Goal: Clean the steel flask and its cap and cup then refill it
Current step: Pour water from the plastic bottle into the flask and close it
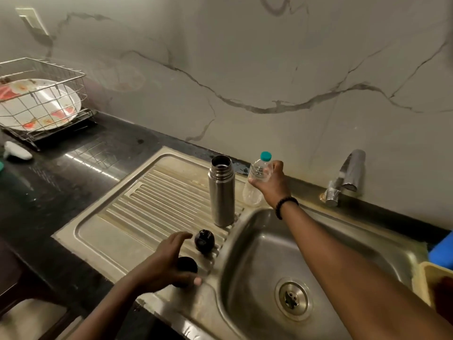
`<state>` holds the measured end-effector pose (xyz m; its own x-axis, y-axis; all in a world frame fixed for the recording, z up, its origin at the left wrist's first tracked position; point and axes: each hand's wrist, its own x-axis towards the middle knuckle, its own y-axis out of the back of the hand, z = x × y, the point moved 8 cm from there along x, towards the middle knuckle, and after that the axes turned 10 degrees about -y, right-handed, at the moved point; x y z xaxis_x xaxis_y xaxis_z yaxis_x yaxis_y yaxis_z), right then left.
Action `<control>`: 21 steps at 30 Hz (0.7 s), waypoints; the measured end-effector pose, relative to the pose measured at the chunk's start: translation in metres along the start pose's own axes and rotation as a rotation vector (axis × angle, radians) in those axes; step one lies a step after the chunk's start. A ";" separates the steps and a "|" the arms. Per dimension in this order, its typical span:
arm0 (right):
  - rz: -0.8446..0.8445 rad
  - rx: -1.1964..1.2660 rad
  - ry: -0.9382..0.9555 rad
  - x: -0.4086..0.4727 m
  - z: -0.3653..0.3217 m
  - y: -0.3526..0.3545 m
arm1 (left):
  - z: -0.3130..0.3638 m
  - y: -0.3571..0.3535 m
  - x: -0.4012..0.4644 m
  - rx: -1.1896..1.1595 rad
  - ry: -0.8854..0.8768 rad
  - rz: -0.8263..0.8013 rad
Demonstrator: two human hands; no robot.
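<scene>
Right hand (269, 182) gripping plastic bottle (257, 177); left hand (166, 261) spread over black cup (186, 265). Uncap first. Pour slowly into open flask (221, 190).

The steel flask (221, 191) stands upright and open on the ribbed draining board (137, 212). Its two black parts lie in front of it: the cap (204, 241), and nearer the cup (187, 265), partly hidden.
</scene>
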<state>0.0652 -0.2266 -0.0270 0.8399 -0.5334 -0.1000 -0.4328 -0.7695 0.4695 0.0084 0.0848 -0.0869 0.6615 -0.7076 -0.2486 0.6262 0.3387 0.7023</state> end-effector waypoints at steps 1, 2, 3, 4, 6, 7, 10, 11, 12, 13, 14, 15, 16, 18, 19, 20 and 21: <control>-0.008 -0.009 -0.008 0.004 0.002 -0.005 | -0.006 -0.006 -0.005 0.031 -0.016 -0.025; -0.016 -0.014 -0.016 0.006 0.003 -0.009 | -0.011 -0.011 -0.009 0.046 -0.028 -0.028; -0.024 -0.018 -0.023 0.007 0.004 -0.013 | -0.014 -0.014 -0.013 0.050 -0.036 -0.021; -0.026 -0.023 -0.018 0.008 0.006 -0.017 | -0.017 -0.017 -0.015 0.046 -0.043 -0.009; -0.019 -0.047 -0.005 0.010 0.010 -0.022 | -0.017 -0.016 -0.017 0.016 -0.043 0.027; -0.014 -0.067 -0.005 0.010 0.013 -0.025 | -0.017 -0.014 -0.017 -0.020 -0.031 0.054; -0.014 -0.110 -0.019 0.013 0.027 -0.033 | -0.013 -0.002 -0.012 -0.079 -0.004 0.196; -0.019 -0.118 -0.025 0.014 0.031 -0.036 | -0.011 0.003 -0.008 -0.068 -0.005 0.251; -0.024 -0.119 -0.021 0.014 0.033 -0.039 | -0.009 0.008 -0.003 -0.054 -0.001 0.297; -0.029 -0.112 -0.027 0.015 0.035 -0.040 | -0.008 0.012 0.003 -0.039 0.002 0.328; -0.036 -0.095 -0.030 0.017 0.037 -0.042 | -0.007 0.014 0.010 -0.031 0.005 0.335; -0.039 -0.082 -0.039 0.017 0.037 -0.042 | -0.006 0.015 0.016 -0.031 0.007 0.328; -0.032 -0.074 -0.049 0.019 0.041 -0.043 | -0.004 0.015 0.023 -0.029 0.015 0.310; -0.033 -0.060 -0.087 0.021 0.047 -0.042 | -0.004 0.013 0.035 -0.007 0.018 0.270; -0.039 -0.049 -0.124 0.022 0.052 -0.042 | -0.003 0.011 0.042 0.019 0.007 0.247; -0.039 -0.046 -0.153 0.023 0.058 -0.042 | -0.003 0.008 0.047 0.052 -0.005 0.219; -0.018 -0.072 -0.191 0.019 0.061 -0.040 | -0.002 0.006 0.053 0.086 -0.023 0.197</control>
<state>0.0779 -0.2274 -0.1006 0.7667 -0.5824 -0.2703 -0.3885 -0.7559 0.5269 0.0479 0.0506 -0.0972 0.7573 -0.6473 -0.0864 0.4478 0.4184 0.7902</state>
